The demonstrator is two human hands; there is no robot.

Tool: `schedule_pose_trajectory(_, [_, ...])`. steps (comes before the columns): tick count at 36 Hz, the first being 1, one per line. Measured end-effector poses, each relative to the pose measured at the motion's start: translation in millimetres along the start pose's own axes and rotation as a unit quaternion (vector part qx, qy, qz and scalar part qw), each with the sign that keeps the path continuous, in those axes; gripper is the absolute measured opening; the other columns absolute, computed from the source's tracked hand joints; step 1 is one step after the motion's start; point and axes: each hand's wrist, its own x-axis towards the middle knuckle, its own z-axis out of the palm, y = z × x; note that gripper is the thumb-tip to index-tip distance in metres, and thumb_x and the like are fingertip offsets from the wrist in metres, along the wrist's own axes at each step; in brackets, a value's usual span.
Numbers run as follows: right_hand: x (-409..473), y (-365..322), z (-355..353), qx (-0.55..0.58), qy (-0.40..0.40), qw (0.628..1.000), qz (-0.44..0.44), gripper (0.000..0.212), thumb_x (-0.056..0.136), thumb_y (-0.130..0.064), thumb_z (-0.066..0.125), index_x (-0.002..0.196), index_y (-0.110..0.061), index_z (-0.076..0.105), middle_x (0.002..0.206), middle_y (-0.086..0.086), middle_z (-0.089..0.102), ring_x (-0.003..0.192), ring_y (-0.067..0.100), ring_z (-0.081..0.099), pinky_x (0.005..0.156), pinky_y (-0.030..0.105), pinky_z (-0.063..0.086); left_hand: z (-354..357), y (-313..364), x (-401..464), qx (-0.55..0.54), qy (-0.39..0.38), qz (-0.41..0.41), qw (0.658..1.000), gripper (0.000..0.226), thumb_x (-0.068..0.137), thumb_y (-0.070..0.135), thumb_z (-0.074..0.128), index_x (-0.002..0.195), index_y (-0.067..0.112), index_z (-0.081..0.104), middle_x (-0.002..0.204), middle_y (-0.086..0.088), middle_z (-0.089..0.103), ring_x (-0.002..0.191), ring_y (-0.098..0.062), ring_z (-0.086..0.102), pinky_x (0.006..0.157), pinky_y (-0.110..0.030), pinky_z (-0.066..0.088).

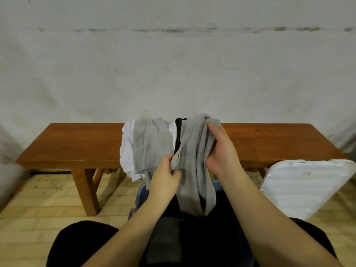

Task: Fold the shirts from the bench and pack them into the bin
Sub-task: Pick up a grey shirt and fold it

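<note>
— Grey shirt (194, 160): both your hands, left (165, 178) and right (221, 151), pinch it bunched above the bin (141, 193). Find the shoulders and shake it flat.
— What's around?
— More shirts (148, 145) heaped on the bench (77, 143); a white lid (300, 185) leans beside you, clear of the bin.

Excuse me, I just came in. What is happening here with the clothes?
A person sits before a wooden bench and holds a grey shirt in both hands. The right hand has a grip on its upper part, and the left hand pinches a lower edge. The shirt hangs, bunched and unfolded, over a blue bin. More shirts, grey, white and black, lie on the bench. A white lid leans nearby.
</note>
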Motion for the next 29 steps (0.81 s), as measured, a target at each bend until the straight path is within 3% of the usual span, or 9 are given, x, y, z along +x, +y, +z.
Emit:
schedule_pose_trajectory(3, [1, -7, -5, 0.015, 0.007, 1.000, -0.004, 0.033, 0.099, -0.019, 0.055, 0.130, -0.007, 0.058, 0.124, 0.016, 0.067, 0.114, 0.029, 0.066, 0.105, 0.048, 0.046, 4, -6, -2, 0.002, 0.026, -0.008, 1.000, 0.034, 0.090, 0.012, 0.057, 0.115, 0.032, 0.050, 0.081, 0.019, 0.054, 0.073, 0.003, 0.054, 0.063, -0.019, 0.040])
schedule_pose_trajectory(7, [1, -14, -10, 0.021, 0.017, 1.000, -0.010, 0.036, 0.095, -0.022, 0.058, 0.130, -0.010, 0.059, 0.123, 0.014, 0.068, 0.113, 0.029, 0.066, 0.102, 0.047, 0.048, 6, -10, -6, -0.044, 0.020, -0.003, 0.999, 0.028, 0.090, 0.012, 0.061, 0.101, 0.037, 0.055, 0.090, 0.018, 0.058, 0.082, 0.011, 0.055, 0.069, -0.009, 0.040])
schedule_pose_trajectory(12, [2, -21, -16, 0.022, 0.018, 0.999, -0.017, 0.047, 0.085, -0.025, 0.063, 0.130, -0.010, 0.059, 0.124, 0.015, 0.067, 0.115, 0.030, 0.065, 0.101, 0.047, 0.049, -4, -9, -1, -0.145, 0.009, -0.054, 0.988, 0.017, 0.094, 0.022, 0.057, 0.094, 0.031, 0.071, 0.091, 0.007, 0.072, 0.092, -0.013, 0.065, 0.081, -0.029, 0.051])
schedule_pose_trajectory(16, [6, -33, -32, -0.017, 0.032, 0.999, -0.024, 0.039, 0.095, -0.022, 0.058, 0.131, -0.007, 0.057, 0.127, 0.018, 0.065, 0.118, 0.031, 0.063, 0.104, 0.048, 0.047, -30, 7, 9, -0.195, -0.010, -0.087, 0.977, 0.019, 0.096, 0.029, 0.056, 0.090, 0.019, 0.072, 0.090, -0.003, 0.070, 0.098, -0.024, 0.064, 0.091, -0.038, 0.049])
schedule_pose_trajectory(19, [7, -45, -47, -0.086, 0.050, 0.995, -0.029, 0.034, 0.098, -0.021, 0.055, 0.128, -0.005, 0.058, 0.125, 0.015, 0.067, 0.115, 0.028, 0.065, 0.096, 0.042, 0.052, -53, 18, 19, -0.264, -0.029, -0.110, 0.958, 0.024, 0.095, 0.040, 0.057, 0.088, 0.020, 0.069, 0.091, 0.005, 0.071, 0.093, -0.013, 0.064, 0.089, -0.032, 0.049])
schedule_pose_trajectory(21, [7, -54, -60, -0.138, 0.073, 0.987, -0.037, 0.027, 0.099, -0.021, 0.055, 0.120, -0.006, 0.062, 0.118, 0.013, 0.070, 0.111, 0.027, 0.067, 0.091, 0.040, 0.054, -66, 18, 31, -0.301, -0.024, -0.127, 0.945, 0.028, 0.092, 0.046, 0.060, 0.099, 0.021, 0.069, 0.101, 0.007, 0.071, 0.099, -0.008, 0.063, 0.096, -0.030, 0.047])
schedule_pose_trajectory(23, [8, -62, -75, -0.192, 0.091, 0.976, -0.044, 0.020, 0.098, -0.024, 0.058, 0.110, -0.010, 0.066, 0.110, 0.012, 0.072, 0.106, 0.030, 0.068, 0.089, 0.043, 0.054, -83, 22, 42, -0.328, -0.003, -0.136, 0.935, 0.056, 0.082, 0.055, 0.068, 0.121, 0.015, 0.065, 0.122, -0.002, 0.067, 0.115, -0.015, 0.060, 0.107, -0.037, 0.042])
schedule_pose_trajectory(25, [5, -71, -88, -0.267, 0.101, 0.957, -0.043, 0.022, 0.097, -0.032, 0.059, 0.107, -0.015, 0.069, 0.105, 0.008, 0.072, 0.103, 0.028, 0.067, 0.088, 0.043, 0.054, -96, 22, 51, -0.344, 0.009, -0.134, 0.929, 0.079, 0.072, 0.060, 0.073, 0.132, 0.010, 0.058, 0.130, -0.004, 0.063, 0.122, -0.018, 0.056, 0.111, -0.040, 0.039])
schedule_pose_trajectory(29, [1, -84, -109, -0.348, 0.133, 0.927, -0.041, 0.025, 0.098, -0.037, 0.057, 0.114, -0.021, 0.068, 0.113, 0.002, 0.071, 0.105, 0.021, 0.067, 0.086, 0.039, 0.056, -109, 25, 58, -0.331, 0.023, -0.124, 0.935, 0.056, 0.094, 0.047, 0.057, 0.135, 0.009, 0.054, 0.116, 0.006, 0.061, 0.113, -0.013, 0.054, 0.108, -0.036, 0.038])
